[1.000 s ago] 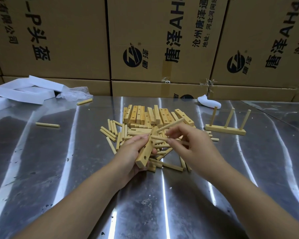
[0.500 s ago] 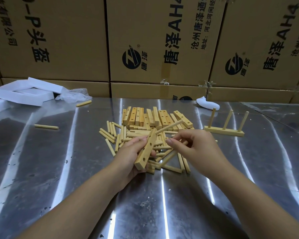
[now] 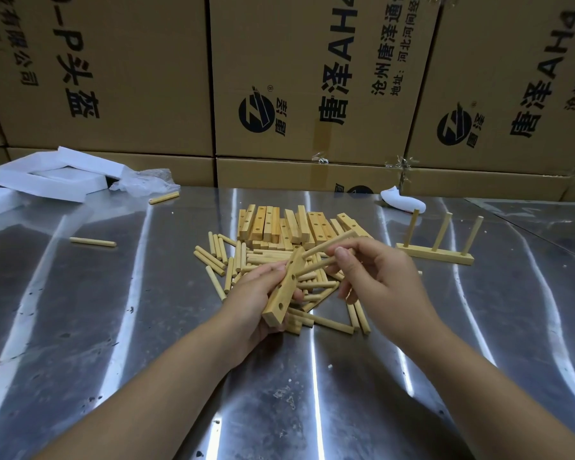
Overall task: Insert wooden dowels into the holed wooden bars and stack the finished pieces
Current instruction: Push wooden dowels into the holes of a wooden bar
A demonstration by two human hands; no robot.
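Gripping holed bar (image 3: 284, 290) in left hand (image 3: 251, 305), right hand (image 3: 380, 280) pinching dowel (image 3: 312, 266) above pile (image 3: 279, 227).

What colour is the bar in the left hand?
The bar is pale yellow wood; head view.

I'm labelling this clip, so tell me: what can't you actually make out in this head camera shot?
Head view: whether the dowel pinched by the right hand is seated in the bar; the joint is too small.
Head view: how many loose dowels there are; the left hand and right hand cover some.
Head view: the cardboard boxes' lettering, cut off by the top edge.
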